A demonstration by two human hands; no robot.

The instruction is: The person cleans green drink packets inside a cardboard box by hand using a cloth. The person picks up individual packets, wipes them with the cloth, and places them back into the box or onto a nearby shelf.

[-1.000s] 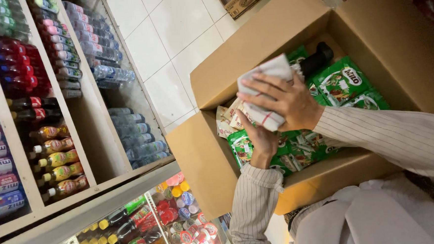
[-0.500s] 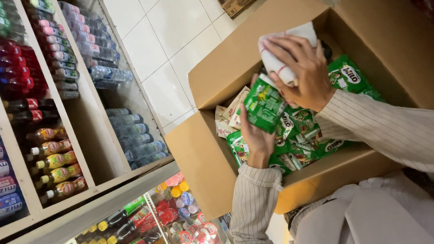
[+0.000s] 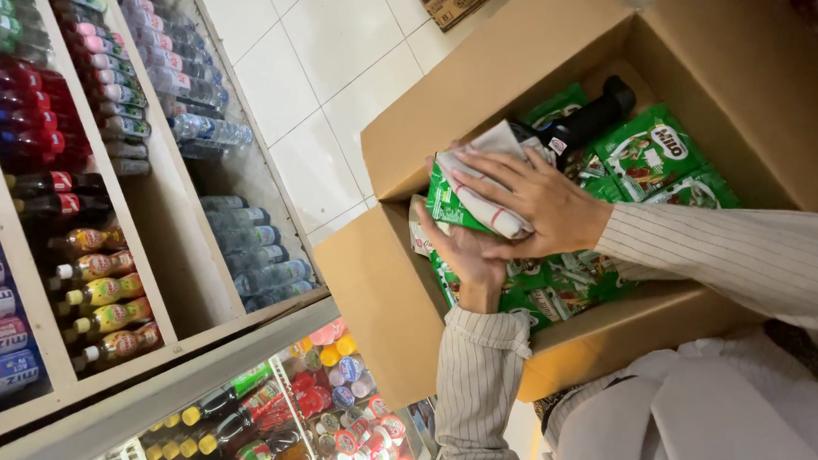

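Since half a second ago, right hand [image 3: 543, 209] is pressing the white striped packet [image 3: 486, 193] down onto green sachets [image 3: 648, 157] inside the cardboard box [image 3: 513, 75], fingers flat. Left hand [image 3: 462, 255] is steadying sachets, curled. Next move calls for firm regrasping.

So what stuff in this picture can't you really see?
Head view:
- Left hand: its fingers are behind the green packets.
- White wrapped packet: partly under the right hand.
- Dark bottle: its bottom is buried in packets.
- Cardboard box: its floor is covered and the right edge cuts off one flap.
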